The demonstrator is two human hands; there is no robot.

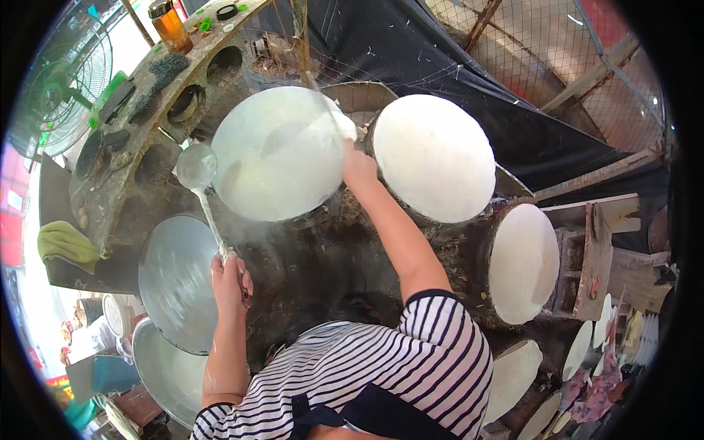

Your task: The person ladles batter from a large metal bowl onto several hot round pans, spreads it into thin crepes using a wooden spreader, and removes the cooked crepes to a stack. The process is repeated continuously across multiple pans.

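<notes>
My left hand grips the long handle of a metal ladle, whose bowl is raised left of a large round griddle covered with a thin, translucent pale layer. My right hand is closed at that griddle's right edge on a thin, motion-blurred stick. A bunched white bit lies beside my fingers; whether I touch it is unclear. Below the ladle, a wide metal pan has a greyish, streaked surface, and a second metal basin is partly behind it.
More white-topped round griddles curve along my right. A soot-marked ledge with holes, a jar and a green cloth runs along the left, beside a fan. Dark sheeting and wire mesh stand behind; wooden boards are at right.
</notes>
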